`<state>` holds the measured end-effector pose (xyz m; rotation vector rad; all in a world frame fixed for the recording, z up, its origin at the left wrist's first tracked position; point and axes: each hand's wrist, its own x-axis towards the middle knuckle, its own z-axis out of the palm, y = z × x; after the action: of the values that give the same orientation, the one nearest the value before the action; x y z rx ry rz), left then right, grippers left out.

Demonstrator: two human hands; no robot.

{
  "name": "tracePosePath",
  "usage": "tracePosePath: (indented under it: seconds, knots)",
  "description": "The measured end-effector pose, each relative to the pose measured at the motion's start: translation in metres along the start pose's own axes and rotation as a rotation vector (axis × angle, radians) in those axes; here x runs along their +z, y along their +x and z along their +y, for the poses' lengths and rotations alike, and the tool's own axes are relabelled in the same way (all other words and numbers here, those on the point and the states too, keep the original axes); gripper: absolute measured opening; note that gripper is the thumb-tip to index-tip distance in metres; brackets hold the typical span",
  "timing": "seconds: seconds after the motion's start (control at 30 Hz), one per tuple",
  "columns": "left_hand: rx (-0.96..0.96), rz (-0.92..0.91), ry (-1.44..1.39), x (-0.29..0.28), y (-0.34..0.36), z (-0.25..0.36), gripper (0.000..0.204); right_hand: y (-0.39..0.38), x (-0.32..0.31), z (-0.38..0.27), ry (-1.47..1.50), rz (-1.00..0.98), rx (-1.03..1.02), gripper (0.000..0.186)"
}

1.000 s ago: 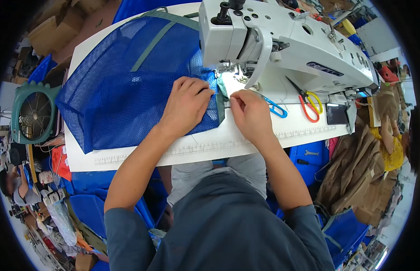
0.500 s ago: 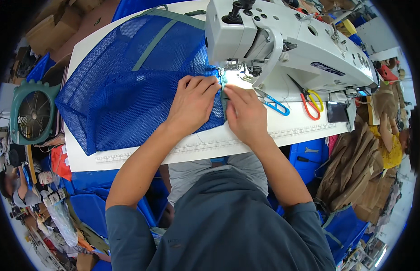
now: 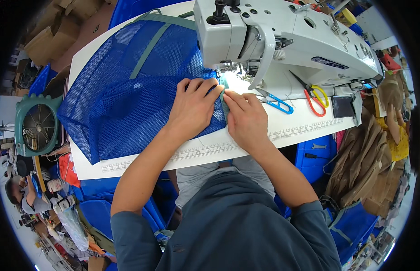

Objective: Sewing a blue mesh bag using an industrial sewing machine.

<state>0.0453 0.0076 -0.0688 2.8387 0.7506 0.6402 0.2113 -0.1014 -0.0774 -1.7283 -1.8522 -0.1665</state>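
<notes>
A blue mesh fabric piece [image 3: 128,99] with grey-green bands lies over the left of the white table. My left hand [image 3: 193,106] is on it, fingers bent and pressed down, thumb and index tip at the fabric's right edge. Along that edge runs a grey-green strip [image 3: 225,108], which my right hand [image 3: 247,118] pinches and presses with its fingertips. Both hands are close together, just in front of the needle area of a white sewing machine [image 3: 282,43]. A bright lamp glare there hides the stitching point. The fingertips partly cover the strip.
Right of my hands lie blue-handled thread snips [image 3: 278,105], scissors with red and yellow handles [image 3: 316,100] and a dark phone [image 3: 343,107]. A ruler scale [image 3: 282,133] follows the table's front edge. A green fan [image 3: 37,126] stands at the left. Another person [image 3: 31,198] is beyond it.
The whole view has tilted and shifted slightly. My hands remain at the strip's edge by the needle, with the right fingers a little more bent. The mesh lies almost as before.
</notes>
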Motion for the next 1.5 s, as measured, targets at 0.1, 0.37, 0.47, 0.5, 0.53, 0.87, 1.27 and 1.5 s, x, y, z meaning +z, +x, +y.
tracePosePath:
  seconds: [0.1, 0.37, 0.47, 0.5, 0.53, 0.87, 1.27, 1.5]
  knots:
    - [0.002, -0.014, -0.013, 0.001, 0.001, -0.002, 0.045, 0.001, 0.000, 0.001, 0.012, -0.004, 0.009, 0.041]
    - [0.002, -0.018, -0.004, -0.003, 0.002, -0.003, 0.044, 0.004, 0.002, -0.001, 0.010, 0.002, 0.014, 0.039]
    - [0.009, -0.017, 0.010, -0.001, 0.004, -0.002, 0.044, 0.004, 0.002, 0.000, 0.009, 0.021, 0.023, 0.040]
    - [0.011, -0.016, 0.011, -0.001, 0.003, -0.002, 0.044, 0.004, 0.001, 0.000, 0.015, 0.019, 0.025, 0.041]
    - [0.015, -0.014, 0.016, -0.001, 0.004, -0.003, 0.044, 0.005, 0.000, 0.000, 0.019, 0.016, 0.027, 0.042]
    - [-0.090, 0.198, -0.259, -0.022, -0.003, 0.010, 0.024, 0.017, -0.023, 0.014, 0.387, -0.119, 0.487, 0.023]
    - [-0.198, 0.005, -0.369, -0.033, 0.027, 0.002, 0.017, 0.037, -0.009, 0.029, 0.256, -0.226, 0.405, 0.020]
    - [-0.198, -0.051, 0.064, -0.003, 0.010, 0.048, 0.031, 0.041, -0.012, 0.043, 0.382, -0.312, 0.545, 0.023]
